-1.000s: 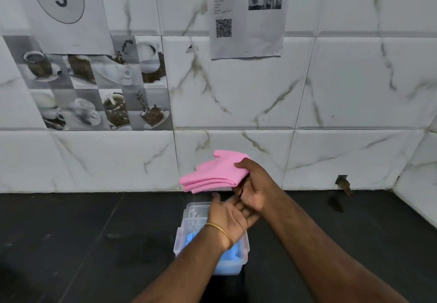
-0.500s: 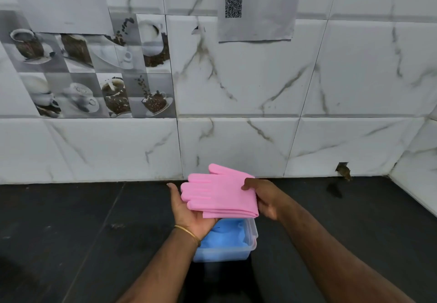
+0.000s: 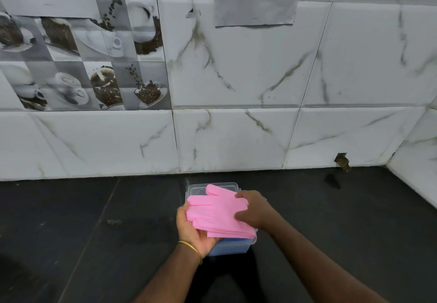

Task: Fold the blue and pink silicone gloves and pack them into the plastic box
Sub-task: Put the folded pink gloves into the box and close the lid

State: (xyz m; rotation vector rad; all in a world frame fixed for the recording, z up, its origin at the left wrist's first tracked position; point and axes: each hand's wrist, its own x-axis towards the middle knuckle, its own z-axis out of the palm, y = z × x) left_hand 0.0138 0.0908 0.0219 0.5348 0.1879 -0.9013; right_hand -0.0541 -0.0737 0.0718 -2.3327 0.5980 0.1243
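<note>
There is a single view, from a wide-angle camera on the person's head. It looks forward and down across the dark countertop [image 3: 71, 231] toward the tiled wall [image 3: 236, 137], which fills the upper half. Both forearms reach in from the bottom edge, close under the lens.

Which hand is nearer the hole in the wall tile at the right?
Right. The right hand grips the pink gloves on the side toward the hole; the left hand holds their far side.

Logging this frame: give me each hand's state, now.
Left hand: grips the folded pink gloves from beneath.
Right hand: pinches the same gloves, above the plastic box.
</note>
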